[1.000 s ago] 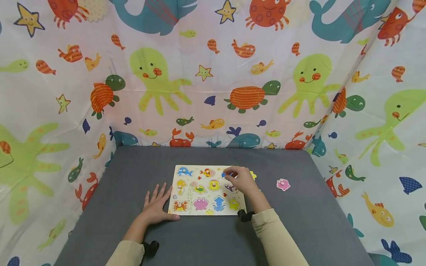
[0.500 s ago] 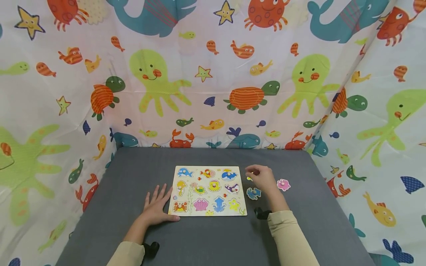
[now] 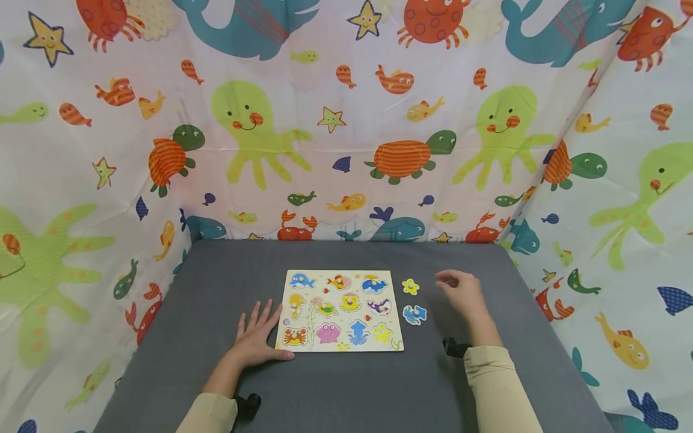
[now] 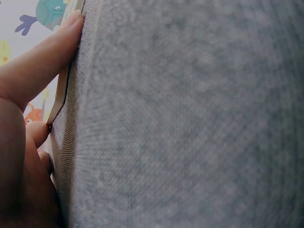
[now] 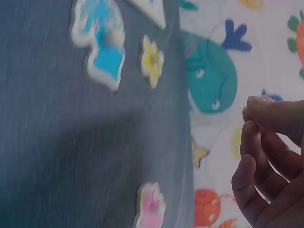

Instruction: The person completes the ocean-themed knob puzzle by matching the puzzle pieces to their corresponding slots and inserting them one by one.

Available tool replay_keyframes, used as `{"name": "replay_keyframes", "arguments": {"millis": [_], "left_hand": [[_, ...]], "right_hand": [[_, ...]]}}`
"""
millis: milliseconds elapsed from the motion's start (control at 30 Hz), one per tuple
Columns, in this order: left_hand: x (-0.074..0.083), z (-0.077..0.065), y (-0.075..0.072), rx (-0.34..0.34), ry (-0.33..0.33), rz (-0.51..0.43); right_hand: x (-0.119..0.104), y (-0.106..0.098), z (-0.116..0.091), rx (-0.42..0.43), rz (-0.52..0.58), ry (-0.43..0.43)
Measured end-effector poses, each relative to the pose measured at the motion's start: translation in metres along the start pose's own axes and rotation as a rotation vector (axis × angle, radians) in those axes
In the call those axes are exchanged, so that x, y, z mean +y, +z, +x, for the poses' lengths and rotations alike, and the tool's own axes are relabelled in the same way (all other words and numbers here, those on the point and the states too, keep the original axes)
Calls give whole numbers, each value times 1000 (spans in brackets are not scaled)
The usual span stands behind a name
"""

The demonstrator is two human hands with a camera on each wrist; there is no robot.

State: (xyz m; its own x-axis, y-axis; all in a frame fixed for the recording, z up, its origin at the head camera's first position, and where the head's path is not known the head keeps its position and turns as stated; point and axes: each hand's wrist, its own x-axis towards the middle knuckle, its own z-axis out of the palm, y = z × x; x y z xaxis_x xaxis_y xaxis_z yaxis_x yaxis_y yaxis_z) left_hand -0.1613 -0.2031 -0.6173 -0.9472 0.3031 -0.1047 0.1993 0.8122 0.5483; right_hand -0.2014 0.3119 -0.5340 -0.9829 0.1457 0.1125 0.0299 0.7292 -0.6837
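My left hand point(image 3: 253, 340) rests with spread fingers against the left edge of a wooden peg puzzle board point(image 3: 319, 325); in the left wrist view its thumb point(image 4: 52, 50) touches the board's edge. To the right of the board, my right hand point(image 3: 464, 294) hovers above the table with loosely bent fingers and nothing between them. A pink puzzle piece point(image 5: 151, 206) lies on the table, visible in the right wrist view but covered by that hand in the head view. A yellow star piece point(image 3: 410, 287) and a blue puzzle piece point(image 3: 414, 315) lie between board and right hand.
The board carries several sea animal pieces, among them a blue whale point(image 3: 373, 285) at its upper right corner. A grey cloth point(image 3: 346, 391) covers the table. Behind and beside it hangs a white curtain point(image 3: 346, 174) printed with sea animals.
My right hand has moved from the blue whale at the board's upper right, past the yellow star piece, to over the pink piece. My left hand has stayed at the board's edge.
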Motion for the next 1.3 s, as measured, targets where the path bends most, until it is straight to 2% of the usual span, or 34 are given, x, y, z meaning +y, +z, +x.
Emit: {"name": "replay_keyframes", "arguments": {"millis": [267,400,600,833,1067,1300], "left_hand": [[-1,1,0,-2,-9,-16],[-2,3,2,-5,-13,-15],[1,0,-1,-2,-10,-14],[3,-1,-2,12,7,-27],[1,0,-1,-12,-23,6],[-4,2,3,13,6,-27]], "right_hand": [[36,-14,-1,-4,20,82],[49,-17,-2,8,-36,131],[62,-17,-6,-12,-61,239],[70,-15,-6,-7,-104,231],[76,-8,-5,-15,-128,222],[77,-2,-6,22,-134,219]]}}
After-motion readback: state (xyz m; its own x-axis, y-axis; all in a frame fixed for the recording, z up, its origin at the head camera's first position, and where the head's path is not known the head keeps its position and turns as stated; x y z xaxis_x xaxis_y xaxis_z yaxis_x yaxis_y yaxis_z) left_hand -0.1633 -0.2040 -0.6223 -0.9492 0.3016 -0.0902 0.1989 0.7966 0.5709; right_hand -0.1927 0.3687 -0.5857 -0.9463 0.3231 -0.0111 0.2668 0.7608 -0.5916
